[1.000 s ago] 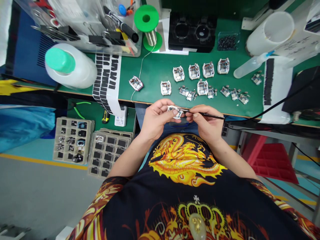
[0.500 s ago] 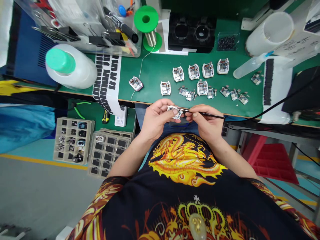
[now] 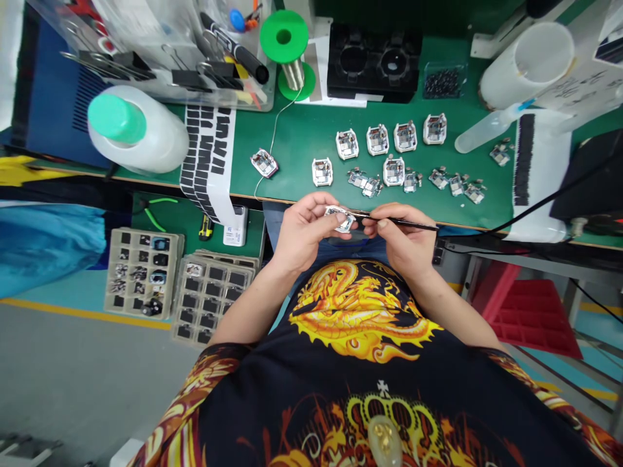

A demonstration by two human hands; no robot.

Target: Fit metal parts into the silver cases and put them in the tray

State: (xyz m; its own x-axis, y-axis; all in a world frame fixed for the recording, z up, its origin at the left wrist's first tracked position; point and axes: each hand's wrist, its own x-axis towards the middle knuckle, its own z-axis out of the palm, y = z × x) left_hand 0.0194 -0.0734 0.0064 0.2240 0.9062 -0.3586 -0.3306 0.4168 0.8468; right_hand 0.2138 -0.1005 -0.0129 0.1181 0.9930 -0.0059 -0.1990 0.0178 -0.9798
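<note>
Just below the bench edge, my left hand [image 3: 304, 233] pinches a small white watch case [image 3: 346, 225] with electronics inside, between thumb and fingers. My right hand [image 3: 409, 243] is closed round slim black tweezers [image 3: 422, 226], their tips pointing left at the case. Whether the tips touch a part inside is too small to tell. On the bench beyond my hands lie several similar white cases with boards, among them one case [image 3: 322, 172] near the edge. Loose small circuit boards [image 3: 456, 184] are scattered to the right of it.
A solder wire spool [image 3: 283, 37] stands behind, its wire running to a case [image 3: 264, 163]. A white bottle [image 3: 139, 130] is at left, a squeeze bottle [image 3: 481, 133] at right. A black fixture [image 3: 374, 84] and screw tray [image 3: 444, 81] sit behind. Compartment boxes [image 3: 178, 285] lie lower left.
My right hand and the tweezers have shifted very slightly to the right. My left hand keeps the watch case in nearly the same place; the bench things are unmoved.
</note>
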